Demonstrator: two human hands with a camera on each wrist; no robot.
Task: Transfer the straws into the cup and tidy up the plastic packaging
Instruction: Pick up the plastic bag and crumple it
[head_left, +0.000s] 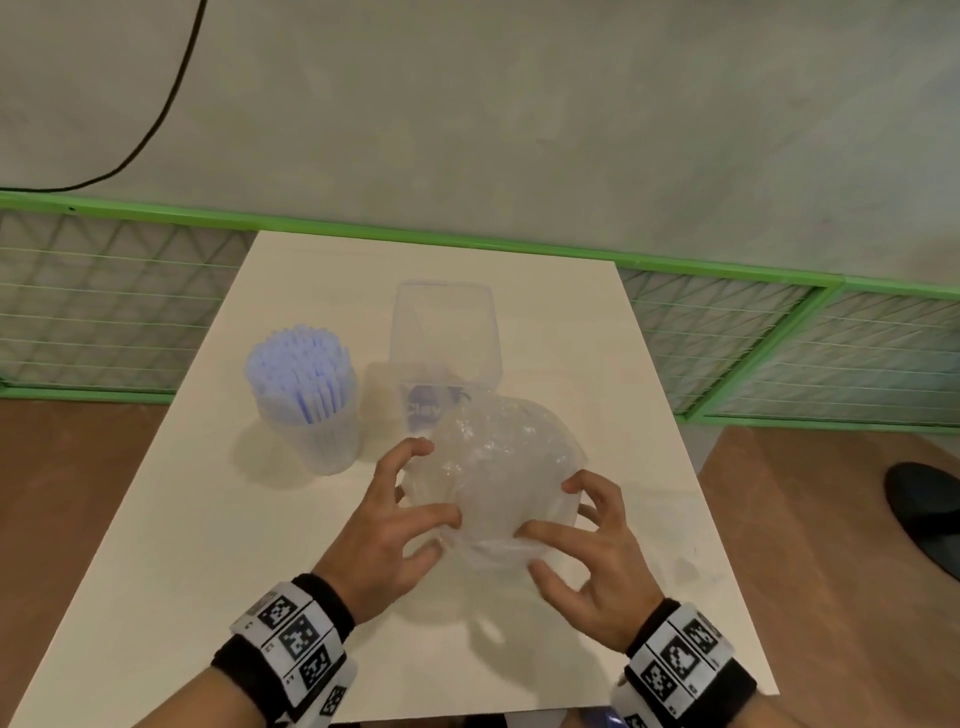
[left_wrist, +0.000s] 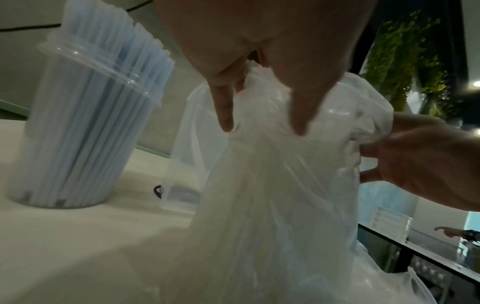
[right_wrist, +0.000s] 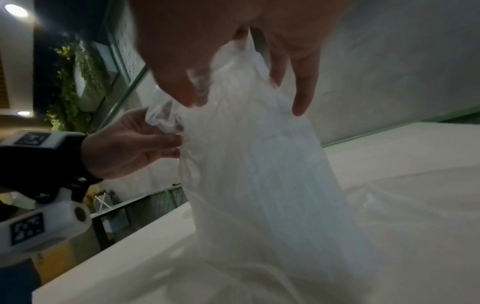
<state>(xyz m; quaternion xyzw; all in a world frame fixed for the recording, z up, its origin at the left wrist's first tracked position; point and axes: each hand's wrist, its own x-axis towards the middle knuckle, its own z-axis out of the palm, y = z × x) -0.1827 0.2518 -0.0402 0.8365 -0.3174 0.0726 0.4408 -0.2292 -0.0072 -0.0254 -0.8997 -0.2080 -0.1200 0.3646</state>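
A clear plastic cup (head_left: 317, 415) full of pale blue straws (head_left: 301, 364) stands on the left of the white table (head_left: 182, 519). Both hands hold a crumpled clear plastic bag (head_left: 493, 478) in the middle of the table. My left hand (head_left: 400, 514) grips its left side with curled fingers (left_wrist: 226, 111). My right hand (head_left: 587, 540) grips its right side, fingers (right_wrist: 303, 90) pressed into the film. The bag (left_wrist: 280, 185) bunches upward between the hands and its lower part lies on the table (right_wrist: 415, 205).
An empty clear square-topped container (head_left: 444, 332) with a printed label stands just behind the bag. A green-framed mesh fence (head_left: 779, 332) runs behind the table. A dark round object (head_left: 924, 509) lies on the brown floor at right.
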